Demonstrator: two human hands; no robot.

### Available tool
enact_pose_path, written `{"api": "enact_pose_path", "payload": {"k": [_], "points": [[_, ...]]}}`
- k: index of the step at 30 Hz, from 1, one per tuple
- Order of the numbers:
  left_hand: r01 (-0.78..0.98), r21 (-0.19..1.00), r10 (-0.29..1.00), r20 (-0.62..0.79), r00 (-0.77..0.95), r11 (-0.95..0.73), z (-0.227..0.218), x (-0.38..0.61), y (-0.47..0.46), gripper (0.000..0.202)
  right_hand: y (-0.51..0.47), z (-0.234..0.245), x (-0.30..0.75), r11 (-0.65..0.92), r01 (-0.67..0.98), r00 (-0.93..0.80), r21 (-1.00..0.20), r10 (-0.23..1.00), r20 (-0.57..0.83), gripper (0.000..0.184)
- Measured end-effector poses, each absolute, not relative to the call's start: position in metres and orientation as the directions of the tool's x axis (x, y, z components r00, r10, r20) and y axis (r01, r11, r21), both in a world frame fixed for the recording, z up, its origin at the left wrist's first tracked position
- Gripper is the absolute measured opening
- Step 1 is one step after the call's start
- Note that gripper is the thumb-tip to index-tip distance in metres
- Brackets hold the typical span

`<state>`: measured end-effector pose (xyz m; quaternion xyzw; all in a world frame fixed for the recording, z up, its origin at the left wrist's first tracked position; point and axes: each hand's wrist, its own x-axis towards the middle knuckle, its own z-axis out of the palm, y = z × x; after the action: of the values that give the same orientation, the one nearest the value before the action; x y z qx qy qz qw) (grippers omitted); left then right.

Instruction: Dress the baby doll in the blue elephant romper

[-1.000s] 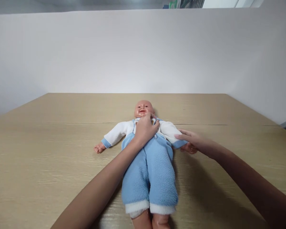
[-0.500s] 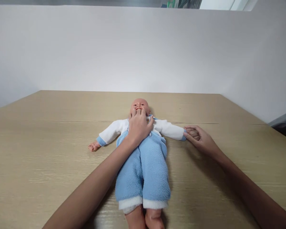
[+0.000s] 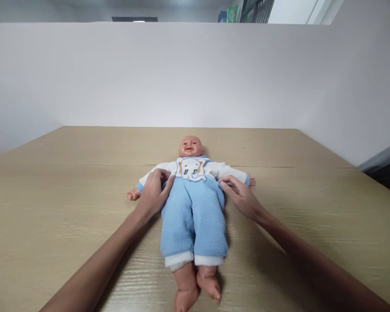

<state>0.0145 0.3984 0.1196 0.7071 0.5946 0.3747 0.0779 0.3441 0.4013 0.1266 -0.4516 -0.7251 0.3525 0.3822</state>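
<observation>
A baby doll point(image 3: 192, 203) lies on its back on the wooden table point(image 3: 52, 208), head away from me, in a white top with an elephant bib and fluffy blue trousers. My left hand point(image 3: 154, 194) rests against the doll's side at the left of its waist, fingers curled onto the blue fabric. My right hand point(image 3: 238, 196) lies at the right side of the waist, fingertips touching the fabric under the doll's sleeve. Both doll arms stretch out sideways and its bare feet point toward me.
A plain white partition point(image 3: 195, 73) stands along the far edge of the table. A dark gap and floor area show past the table's right edge point(image 3: 385, 167). A seam line crosses the tabletop behind the doll's shoulders.
My left hand left the doll's chin and chest and dropped to its left side. My right hand let go of the doll's hand and moved in to the waist. The elephant bib is now uncovered.
</observation>
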Motion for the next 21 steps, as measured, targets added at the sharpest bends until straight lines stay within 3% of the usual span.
{"api": "enact_pose_path", "payload": {"k": [3, 5, 7, 10, 12, 14, 21], "points": [[0.817, 0.515, 0.928, 0.368, 0.061, -0.258, 0.115, 0.009, 0.394, 0.030, 0.412, 0.121, 0.331, 0.468, 0.485, -0.369, -0.739, 0.876, 0.312, 0.041], [0.807, 0.530, 0.939, 0.335, 0.083, -0.261, 0.115, 0.008, 0.393, 0.035, 0.419, 0.121, 0.328, 0.535, 0.459, -0.396, -0.709, 0.838, 0.376, 0.044], [0.754, 0.604, 0.952, 0.292, 0.094, -0.259, 0.116, 0.007, 0.393, 0.037, 0.424, 0.121, 0.326, 0.516, 0.326, -0.365, -0.792, 0.841, 0.399, 0.044], [0.622, 0.750, 0.973, 0.209, 0.099, -0.224, 0.115, 0.003, 0.394, 0.039, 0.428, 0.118, 0.322, 0.293, -0.009, -0.244, -0.956, 0.927, 0.286, 0.040], [0.526, 0.826, 0.980, 0.170, 0.105, -0.200, 0.113, 0.000, 0.396, 0.039, 0.430, 0.114, 0.317, 0.162, -0.216, -0.152, -0.963, 0.969, 0.197, 0.040], [0.442, 0.877, 0.981, 0.153, 0.119, -0.190, 0.110, -0.003, 0.398, 0.039, 0.432, 0.109, 0.314, 0.107, -0.316, -0.085, -0.943, 0.986, 0.140, 0.039], [0.261, 0.954, 0.972, 0.088, 0.218, -0.145, 0.111, -0.010, 0.403, 0.037, 0.435, 0.098, 0.314, 0.042, -0.160, -0.146, -0.986, 0.987, 0.066, 0.036]]}}
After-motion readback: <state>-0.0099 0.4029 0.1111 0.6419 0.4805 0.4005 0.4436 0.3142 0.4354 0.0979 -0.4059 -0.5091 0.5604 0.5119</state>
